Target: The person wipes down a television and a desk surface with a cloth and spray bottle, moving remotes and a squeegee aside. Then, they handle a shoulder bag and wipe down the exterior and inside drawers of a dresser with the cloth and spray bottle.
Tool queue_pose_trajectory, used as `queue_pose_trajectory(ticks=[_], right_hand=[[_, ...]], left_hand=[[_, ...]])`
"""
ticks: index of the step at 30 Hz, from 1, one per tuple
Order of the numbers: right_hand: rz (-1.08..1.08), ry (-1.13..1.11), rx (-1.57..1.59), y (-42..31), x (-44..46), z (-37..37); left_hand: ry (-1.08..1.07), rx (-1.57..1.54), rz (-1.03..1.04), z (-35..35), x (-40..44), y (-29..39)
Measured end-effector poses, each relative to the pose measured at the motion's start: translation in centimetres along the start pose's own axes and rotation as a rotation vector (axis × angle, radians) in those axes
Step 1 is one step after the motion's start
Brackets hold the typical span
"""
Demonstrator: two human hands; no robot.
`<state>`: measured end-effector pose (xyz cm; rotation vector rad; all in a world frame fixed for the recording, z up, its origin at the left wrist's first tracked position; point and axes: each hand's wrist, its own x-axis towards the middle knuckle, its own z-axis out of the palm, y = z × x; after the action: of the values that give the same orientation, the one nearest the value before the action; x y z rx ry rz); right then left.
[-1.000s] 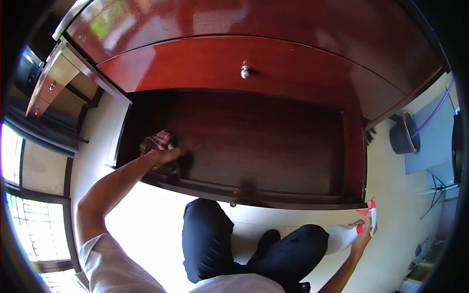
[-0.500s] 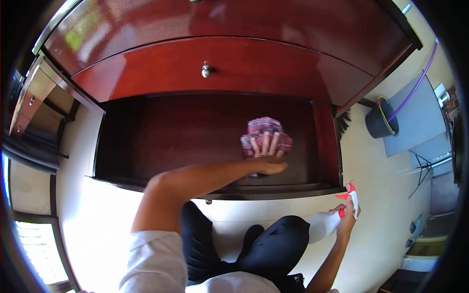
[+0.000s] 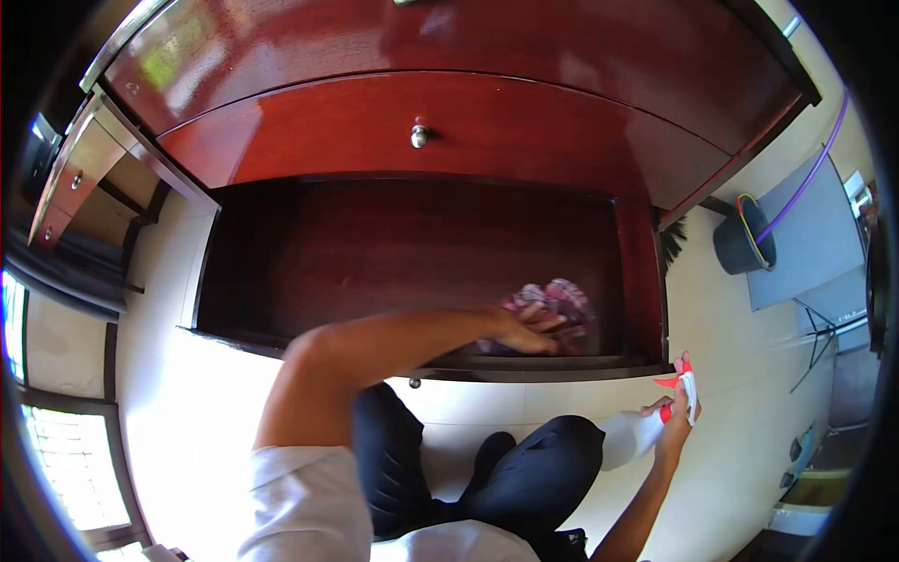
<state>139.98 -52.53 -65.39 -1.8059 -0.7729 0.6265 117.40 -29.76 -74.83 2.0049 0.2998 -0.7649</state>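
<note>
A plaid red and white cloth [image 3: 568, 298] lies crumpled at the front right of the open drawer [image 3: 375, 253]. My left hand [image 3: 532, 330] presses on it, fingers bent over the fabric and slightly blurred by motion. My left forearm crosses above the drawer's front edge. Outside the drawer, at its right front corner, my right hand [image 3: 672, 426] is closed round the neck of a white spray bottle [image 3: 626, 442] with a red and white trigger head. The bottle is tilted beside my right knee.
The drawer belongs to a glossy dark red chest [image 3: 318, 131] with metal knobs. A black bucket [image 3: 740, 245] stands right of it, near a purple pole [image 3: 807, 178]. At left is a desk [image 3: 80, 178] with small drawers. Pale floor tiles [image 3: 524, 398] lie below.
My left hand has moved the cloth toward me and slightly right, to the drawer's front wall. Its fingers, spread before, are now more bent. My right hand keeps hold of the spray bottle.
</note>
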Motion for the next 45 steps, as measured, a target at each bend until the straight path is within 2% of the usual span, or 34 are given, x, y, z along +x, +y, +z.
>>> queue_pose_trajectory(ticks=[2,4,6,8,10,12,14,15,19,23,26,29,32,35,38,39,41,45], right_hand=[[0.012,0.004,0.014,0.1,0.0,0.0],[0.023,0.006,0.043,0.3,0.1,0.1],[0.019,0.014,0.037,0.2,0.0,0.3],[0.016,0.003,0.023,0.7,0.1,0.0],[0.013,0.013,0.015,0.1,-0.2,0.5],[0.000,0.019,-0.010,-0.2,-0.2,0.6],[-0.015,0.022,-0.045,0.2,-0.1,0.3],[-0.008,0.028,-0.042,0.1,-0.1,0.3],[-0.011,0.028,-0.027,0.7,0.1,0.3],[-0.013,0.041,-0.028,0.5,-0.2,0.6],[-0.030,0.023,-0.048,0.7,-0.1,0.4],[-0.016,0.040,-0.038,0.7,-0.2,0.6],[-0.018,0.046,-0.037,0.5,-0.1,0.6],[-0.022,0.041,-0.027,0.9,-0.1,0.5],[-0.012,0.042,-0.015,0.9,0.0,0.5],[-0.009,0.044,-0.015,0.8,0.0,0.5],[0.001,0.040,-0.021,0.7,0.0,0.4],[0.023,0.057,-0.011,0.0,-0.3,0.7]], left_hand=[[0.024,-0.185,-0.065,2.0,-4.6,-4.2],[0.013,-0.374,-0.323,2.5,-12.6,-4.0],[-0.067,-0.393,-0.467,4.7,-16.3,-7.7],[-0.191,-0.306,-0.468,8.3,-18.0,-14.4],[-0.235,-0.598,-0.606,8.4,-22.4,-14.8],[-0.176,-0.629,-0.845,7.8,-26.5,-13.5],[-0.237,-0.714,-0.983,8.5,-29.5,-15.9],[-0.235,-0.714,-0.982,8.8,-29.6,-16.6],[-0.014,-0.308,-0.968,13.2,-34.8,-22.3],[0.186,0.102,-0.899,15.5,-35.4,-24.7],[0.537,-0.750,-0.889,14.9,-34.6,-21.2],[0.786,-1.132,-0.707,20.0,-32.4,-32.8],[0.692,-0.451,-1.087,13.3,-31.8,-24.0],[0.510,0.098,-1.128,10.6,-28.8,-30.2],[0.935,-0.113,-1.163,5.5,-26.1,-33.4],[0.953,-0.144,-1.199,4.1,-24.6,-33.7],[0.984,-0.214,-1.271,0.6,-22.4,-29.4],[0.997,-0.141,-1.127,-0.5,-17.6,-27.6]])
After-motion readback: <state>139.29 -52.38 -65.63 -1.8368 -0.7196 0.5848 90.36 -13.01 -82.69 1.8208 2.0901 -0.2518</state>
